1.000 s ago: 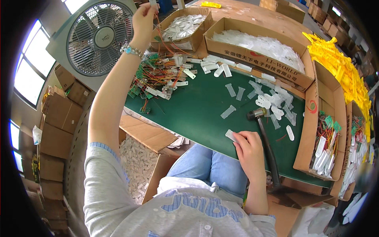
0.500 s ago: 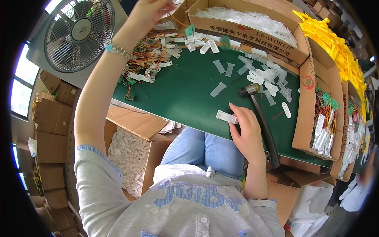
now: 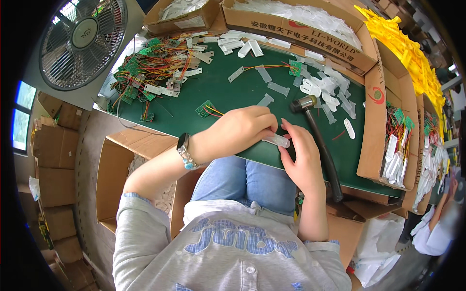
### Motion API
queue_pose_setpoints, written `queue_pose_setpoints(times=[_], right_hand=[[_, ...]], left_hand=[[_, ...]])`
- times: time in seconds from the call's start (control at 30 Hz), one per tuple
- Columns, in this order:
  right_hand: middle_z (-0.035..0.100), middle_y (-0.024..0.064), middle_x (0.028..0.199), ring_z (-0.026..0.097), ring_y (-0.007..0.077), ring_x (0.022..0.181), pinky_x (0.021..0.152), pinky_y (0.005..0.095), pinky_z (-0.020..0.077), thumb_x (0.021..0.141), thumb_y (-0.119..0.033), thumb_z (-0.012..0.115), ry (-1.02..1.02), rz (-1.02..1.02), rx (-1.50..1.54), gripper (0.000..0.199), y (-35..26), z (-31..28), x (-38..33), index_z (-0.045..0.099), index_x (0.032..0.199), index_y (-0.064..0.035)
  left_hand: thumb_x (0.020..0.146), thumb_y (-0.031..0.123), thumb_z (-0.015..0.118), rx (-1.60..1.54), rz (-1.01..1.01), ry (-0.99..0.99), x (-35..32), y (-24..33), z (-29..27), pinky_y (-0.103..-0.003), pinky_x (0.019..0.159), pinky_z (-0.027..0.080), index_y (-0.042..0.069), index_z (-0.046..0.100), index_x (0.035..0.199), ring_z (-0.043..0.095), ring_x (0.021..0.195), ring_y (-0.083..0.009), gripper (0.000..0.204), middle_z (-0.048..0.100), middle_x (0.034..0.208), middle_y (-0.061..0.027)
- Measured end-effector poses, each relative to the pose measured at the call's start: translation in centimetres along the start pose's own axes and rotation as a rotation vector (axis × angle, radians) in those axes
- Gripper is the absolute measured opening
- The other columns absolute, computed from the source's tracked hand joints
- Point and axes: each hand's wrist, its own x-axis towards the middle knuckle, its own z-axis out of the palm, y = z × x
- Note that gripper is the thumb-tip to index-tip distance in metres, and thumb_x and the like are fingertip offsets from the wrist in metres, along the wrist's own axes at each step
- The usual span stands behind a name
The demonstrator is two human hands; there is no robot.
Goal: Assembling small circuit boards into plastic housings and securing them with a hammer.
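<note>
My right hand [image 3: 302, 153] holds a small white plastic casing [image 3: 277, 140] near the table's front edge, thumb and fingers at its right end. My left hand [image 3: 242, 130] is closed at the casing's other end, its fingertips partly hidden. Red and yellow wires run out from under it to a small green circuit board [image 3: 206, 109]. A black-handled hammer [image 3: 320, 140] lies just right of my right hand. Beyond my hands, a second wired circuit board [image 3: 294, 68] lies with its wires stretched left to a metal strip [image 3: 236, 74]. Translucent plastic strips [image 3: 278, 88] are scattered there.
A tangled heap of wired boards [image 3: 145, 72] covers the table's left. White plastic pieces [image 3: 330, 87] are piled at right. Cardboard boxes [image 3: 301, 34] stand along the back and right edges, several holding parts. A fan [image 3: 83, 36] stands far left; an open carton [image 3: 114, 179] sits below.
My left hand has come down from the far left to the casing, bringing a wired board. A second wired board now lies on the table beyond. My right hand stays on the casing.
</note>
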Motion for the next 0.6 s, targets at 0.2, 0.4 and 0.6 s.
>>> queue_pose_setpoints(times=[0.2,0.4,0.6], right_hand=[[0.062,0.0128,0.116,0.06,0.0326,0.1,0.085,0.0429,0.0497,0.078,0.006,0.07,-0.012,-0.01,-0.043,0.055,0.0,-0.3,0.1,0.058,0.13,-0.0045],[0.062,0.0109,0.118,0.061,0.0325,0.104,0.087,0.042,0.0506,0.076,0.007,0.07,-0.003,-0.038,-0.1,0.051,-0.2,-0.4,0.1,0.062,0.125,-0.0046],[0.064,0.0107,0.116,0.062,0.0329,0.103,0.087,0.0427,0.0511,0.076,0.007,0.069,-0.001,-0.047,-0.074,0.048,-0.1,-0.3,0.2,0.064,0.122,-0.0045]], left_hand=[[0.086,0.006,0.07,0.045,-0.008,0.134,-0.2,-0.2,1.7,-0.04,0.075,0.051,0.003,0.065,0.091,0.061,0.083,-0.031,0.008,0.061,0.091,-0.0104],[0.084,0.001,0.071,-0.141,-0.191,0.181,-0.8,0.8,3.3,-0.037,0.072,0.051,0.0,0.066,0.091,0.061,0.081,-0.0287,0.008,0.059,0.09,-0.0119],[0.083,0.002,0.072,-0.236,-0.217,0.205,-0.4,0.4,2.5,-0.036,0.073,0.051,0.0,0.068,0.087,0.061,0.081,-0.0281,0.006,0.059,0.091,-0.0105]])
